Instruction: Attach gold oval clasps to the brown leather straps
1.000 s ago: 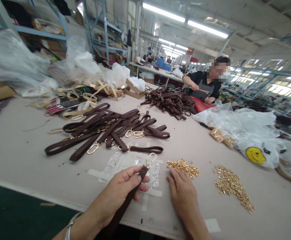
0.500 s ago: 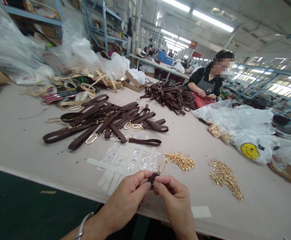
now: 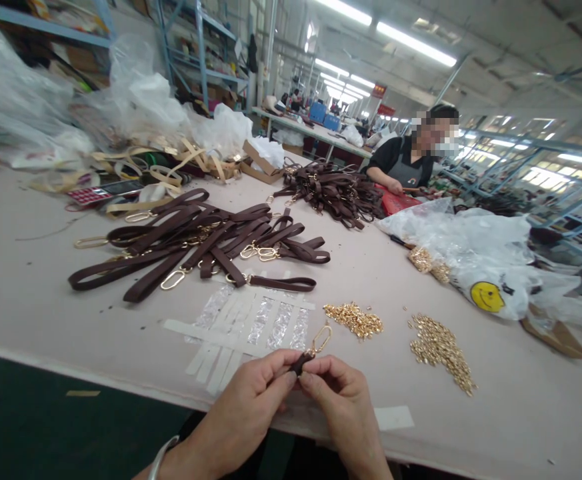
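Observation:
Near the table's front edge, my left hand pinches a dark brown leather strap between thumb and fingers. My right hand grips the same strap from the other side, its thumb and forefinger close to my left fingertips. A gold oval clasp sticks up from the strap's end. Most of the strap is hidden by my hands. Just beyond them lie a heap of small gold metal pieces and, further right, a second heap of small gold pieces. Any small part between my fingertips cannot be made out.
Brown wrist straps with gold clasps lie piled at left, with another strap pile behind. Tape strips are stuck on the table. Plastic bags stand at right. Across the table sits a person with both hands busy.
The whole view has shifted slightly, moving the table's contents leftward. Both hands stay together on the strap, with only a slight change of finger position.

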Demonstrator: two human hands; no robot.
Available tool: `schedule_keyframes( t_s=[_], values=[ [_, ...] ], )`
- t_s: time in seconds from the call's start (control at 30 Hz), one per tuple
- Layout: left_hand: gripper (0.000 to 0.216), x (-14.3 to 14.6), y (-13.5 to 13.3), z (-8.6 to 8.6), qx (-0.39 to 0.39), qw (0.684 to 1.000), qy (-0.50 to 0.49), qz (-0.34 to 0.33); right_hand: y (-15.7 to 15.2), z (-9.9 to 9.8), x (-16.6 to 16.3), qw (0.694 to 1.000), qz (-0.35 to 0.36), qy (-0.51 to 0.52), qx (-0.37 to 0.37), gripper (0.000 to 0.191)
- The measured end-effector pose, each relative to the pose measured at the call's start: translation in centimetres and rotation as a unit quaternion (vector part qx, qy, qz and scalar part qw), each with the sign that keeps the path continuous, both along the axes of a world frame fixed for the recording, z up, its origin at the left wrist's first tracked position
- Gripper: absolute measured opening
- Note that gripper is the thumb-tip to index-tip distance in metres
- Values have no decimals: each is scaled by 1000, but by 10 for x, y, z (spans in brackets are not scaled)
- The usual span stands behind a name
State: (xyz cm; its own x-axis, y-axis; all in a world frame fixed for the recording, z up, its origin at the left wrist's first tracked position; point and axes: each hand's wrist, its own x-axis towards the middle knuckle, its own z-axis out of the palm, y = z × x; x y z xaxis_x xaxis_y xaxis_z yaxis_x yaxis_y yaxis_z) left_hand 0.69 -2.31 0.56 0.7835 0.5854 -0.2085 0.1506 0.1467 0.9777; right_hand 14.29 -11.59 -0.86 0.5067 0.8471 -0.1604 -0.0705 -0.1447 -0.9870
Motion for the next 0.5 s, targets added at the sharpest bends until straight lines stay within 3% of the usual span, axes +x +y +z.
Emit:
schedule_keyframes(
  t_s=[0.3, 0.43, 0.5],
  values=[
    [39, -7, 1, -35, 182, 983, 23, 16, 5, -3, -8, 994, -42, 82, 56, 24],
    [47, -2, 3, -46, 111, 993, 22, 12, 3, -2, 0, 996, -46, 44, 55, 19],
    [54, 0, 4, -49, 43, 998, 41, 21, -2, -1, 21, 994, -46, -94, 19, 14]
  ],
)
